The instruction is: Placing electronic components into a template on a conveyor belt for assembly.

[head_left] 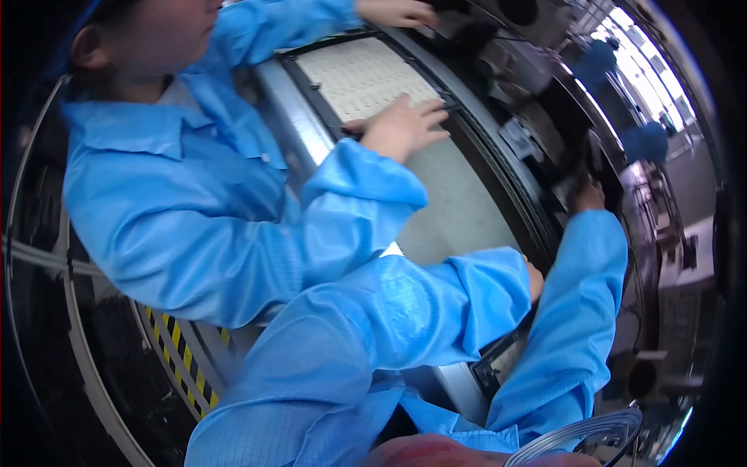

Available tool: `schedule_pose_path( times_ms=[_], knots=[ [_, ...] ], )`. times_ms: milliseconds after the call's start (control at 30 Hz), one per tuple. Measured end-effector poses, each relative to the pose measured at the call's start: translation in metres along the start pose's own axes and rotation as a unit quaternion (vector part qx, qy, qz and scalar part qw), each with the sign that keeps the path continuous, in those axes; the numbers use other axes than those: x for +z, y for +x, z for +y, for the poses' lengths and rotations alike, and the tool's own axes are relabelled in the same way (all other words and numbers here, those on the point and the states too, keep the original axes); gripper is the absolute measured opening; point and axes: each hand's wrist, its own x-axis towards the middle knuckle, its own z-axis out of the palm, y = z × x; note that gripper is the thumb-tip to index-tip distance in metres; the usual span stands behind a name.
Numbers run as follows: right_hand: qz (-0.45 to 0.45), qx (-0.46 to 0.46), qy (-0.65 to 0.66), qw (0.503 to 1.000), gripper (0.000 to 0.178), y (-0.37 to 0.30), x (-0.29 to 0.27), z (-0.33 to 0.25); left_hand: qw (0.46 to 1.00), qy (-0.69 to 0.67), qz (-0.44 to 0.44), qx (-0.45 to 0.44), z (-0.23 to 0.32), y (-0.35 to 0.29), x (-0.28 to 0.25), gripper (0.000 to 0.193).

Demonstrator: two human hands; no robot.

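While my left hand (534, 282) is beside the rail (504, 167), right hand (590, 194) beyond it, I can't tell either's grip.

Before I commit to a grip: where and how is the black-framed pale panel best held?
Probably by the black frame, at its left and right sides, coming from outside and above. The frame borders the flat pale panel, whose face, with rows of small marks, seems best left untouched. The co-worker's nearer hand covers part of the near edge, so avoid that.
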Motion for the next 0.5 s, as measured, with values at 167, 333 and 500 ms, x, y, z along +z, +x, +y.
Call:
schedule_pose_path(
  times_ms=[167,333,500],
  knots=[
    [0.034,-0.071,0.005,0.997,0.031,0.029,0.024,0.051,0.998,0.029,-0.025,0.052,-0.001,-0.003,-0.008,0.022],
    [0.06,-0.222,0.039,0.972,0.019,0.026,0.003,0.048,0.989,0.056,-0.05,0.125,-0.002,-0.007,-0.017,0.019],
    [0.051,-0.185,0.033,0.981,0.017,0.009,-0.02,0.038,0.986,0.061,-0.05,0.149,-0.002,-0.011,-0.022,0.017]
  ],
)
